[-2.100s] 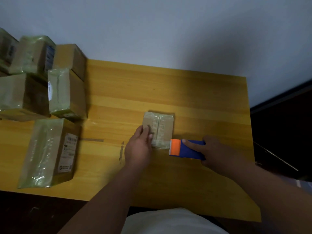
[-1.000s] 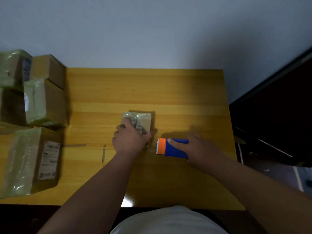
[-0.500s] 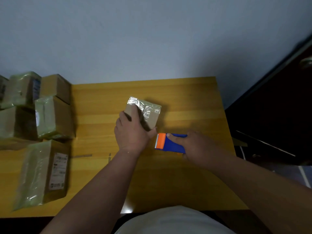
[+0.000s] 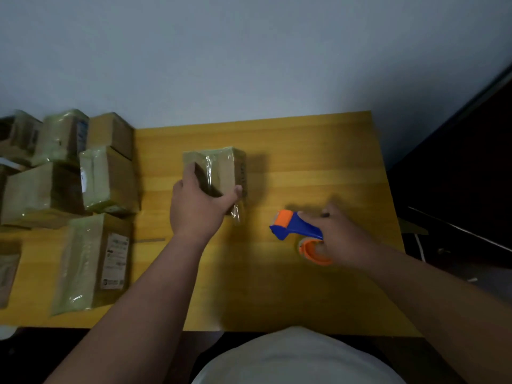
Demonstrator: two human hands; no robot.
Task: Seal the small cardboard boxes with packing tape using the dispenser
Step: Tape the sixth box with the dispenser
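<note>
Where the pale grey-blue wall (image 4: 249, 56) meets it, a yellow wooden table (image 4: 318, 151) fills the middle of the view, its far edge flush against the wall. Right of the table the room drops into dark; something like a dark cabinet or door (image 4: 457, 176) stands there, too dim to tell which. A white cable (image 4: 419, 246) lies on the floor just past the table's right edge.

Largest group: a stack of taped boxes (image 4: 63, 167) on the table's left end, crowded against the wall, most wrapped in clear film. Near the front edge lies a long taped box (image 4: 91, 261) with a white shipping label facing right. No box shows its contents; all are closed.

Mid-table, the small cardboard box (image 4: 221, 170) sits tilted up off its near edge, clear tape across its top and a loose tape tail hanging at the near right corner. Left hand (image 4: 198, 209) grasps it from the near side, fingers curled over the left face, thumb pressed to the right.

Right of the box and well apart from it, the tape dispenser (image 4: 297, 228), blue body with orange roller end pointing left, is held above the table. Right hand (image 4: 342, 239) wraps its handle, forefinger stretched along the top. The orange tape-roll hub shows below the hand; motion blur softens the fingers.

A thin strip of tape (image 4: 151, 240) is stuck flat on the table by the long box
</note>
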